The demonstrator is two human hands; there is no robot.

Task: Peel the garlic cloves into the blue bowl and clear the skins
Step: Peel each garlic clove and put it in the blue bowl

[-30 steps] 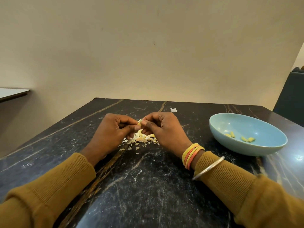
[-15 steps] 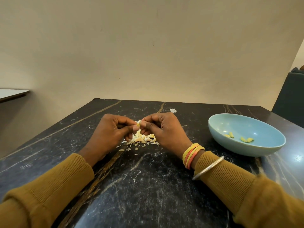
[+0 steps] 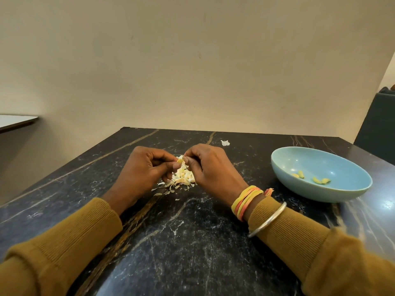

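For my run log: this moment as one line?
step: peeling | left hand, right hand: pinch garlic clove | skins pile: beneath | blue bowl: peeled cloves inside

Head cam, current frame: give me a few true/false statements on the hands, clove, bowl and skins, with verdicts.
1. The left hand and right hand both pinch a small yellowish garlic clove above the heap of papery garlic skins. True.
2. The pale blue round bowl is empty. False: a few peeled cloves lie in it.
3. The bowl stands left of both hands. False: it stands to the right of the right hand.
4. A stray white skin scrap lies on the black marble table beyond the right hand, apart from the heap. True.
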